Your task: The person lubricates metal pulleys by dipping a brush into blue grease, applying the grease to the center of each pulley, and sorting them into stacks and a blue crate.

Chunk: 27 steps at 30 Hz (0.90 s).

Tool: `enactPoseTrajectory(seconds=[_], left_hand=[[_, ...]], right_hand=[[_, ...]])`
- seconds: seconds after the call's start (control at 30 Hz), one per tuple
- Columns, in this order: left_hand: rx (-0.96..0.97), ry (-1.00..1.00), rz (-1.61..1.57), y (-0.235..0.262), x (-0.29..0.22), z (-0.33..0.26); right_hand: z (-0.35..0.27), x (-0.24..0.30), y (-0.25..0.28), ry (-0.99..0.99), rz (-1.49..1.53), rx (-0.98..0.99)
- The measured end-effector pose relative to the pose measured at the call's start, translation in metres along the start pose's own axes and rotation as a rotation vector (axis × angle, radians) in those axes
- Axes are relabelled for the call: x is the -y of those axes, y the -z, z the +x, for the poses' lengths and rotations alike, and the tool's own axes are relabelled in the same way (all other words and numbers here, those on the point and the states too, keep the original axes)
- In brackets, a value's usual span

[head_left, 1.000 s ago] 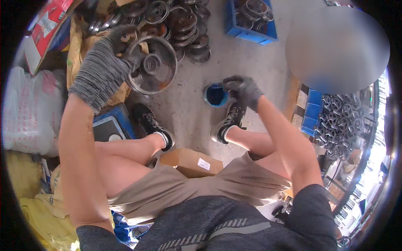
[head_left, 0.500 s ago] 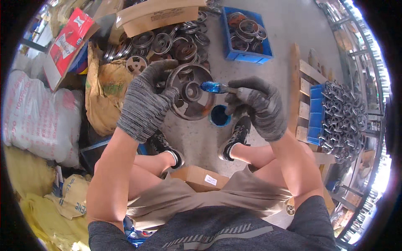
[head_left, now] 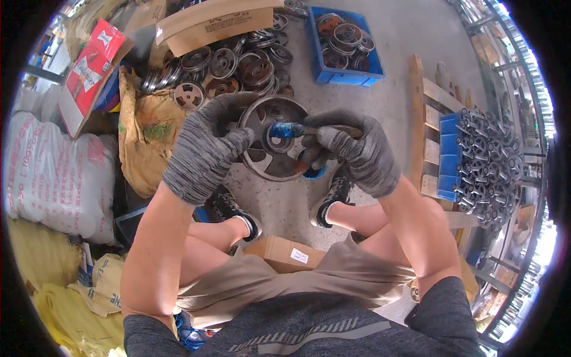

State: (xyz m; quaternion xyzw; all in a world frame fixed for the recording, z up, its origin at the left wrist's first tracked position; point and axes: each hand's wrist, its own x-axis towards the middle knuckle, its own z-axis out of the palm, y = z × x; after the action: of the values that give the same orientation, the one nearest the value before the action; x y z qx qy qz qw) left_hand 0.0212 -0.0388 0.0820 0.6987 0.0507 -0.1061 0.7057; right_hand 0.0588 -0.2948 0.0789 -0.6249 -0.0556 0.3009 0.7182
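Note:
My left hand (head_left: 208, 143), in a grey knit glove, grips the left rim of a round metal wheel (head_left: 257, 156) with spokes and a central hub. My right hand (head_left: 360, 149), gloved alike, is closed on the handle of a paintbrush (head_left: 287, 130). The brush's blue-coated bristles lie over the wheel's hub, hiding part of it. Whether they touch the metal I cannot tell. A small tub of blue paint (head_left: 315, 173) stands on the floor below, partly covered by the wheel and my right hand.
Many similar wheels (head_left: 223, 63) lie piled beyond my left hand, under an open cardboard box (head_left: 220, 27). A blue crate (head_left: 348, 76) holds more wheels. At right, a wooden pallet (head_left: 431, 134) bears a blue bin (head_left: 449, 157) of metal parts. White sacks (head_left: 59, 178) stand at left.
My right hand has moved the paintbrush left, from the hub's right side to over its middle. The wheel has shifted slightly and now covers more of the paint tub.

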Motion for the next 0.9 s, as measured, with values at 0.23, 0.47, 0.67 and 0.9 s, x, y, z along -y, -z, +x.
enactPoseTrajectory(seconds=[0.23, 0.47, 0.67, 0.9], left_hand=[[0.010, 0.037, -0.050, 0.006, 0.000, -0.002], [0.040, 0.106, 0.134, 0.005, -0.002, 0.000], [0.044, -0.074, 0.374, -0.006, 0.001, 0.002], [0.074, -0.040, 0.366, -0.025, 0.001, -0.004]], right_hand=[[-0.001, 0.034, 0.016, 0.033, -0.456, 0.267], [0.004, 0.026, 0.007, 0.572, -0.910, 0.331], [0.003, 0.022, -0.004, 0.660, -1.088, 0.284], [-0.001, 0.033, -0.014, 0.382, -1.127, 0.295]])
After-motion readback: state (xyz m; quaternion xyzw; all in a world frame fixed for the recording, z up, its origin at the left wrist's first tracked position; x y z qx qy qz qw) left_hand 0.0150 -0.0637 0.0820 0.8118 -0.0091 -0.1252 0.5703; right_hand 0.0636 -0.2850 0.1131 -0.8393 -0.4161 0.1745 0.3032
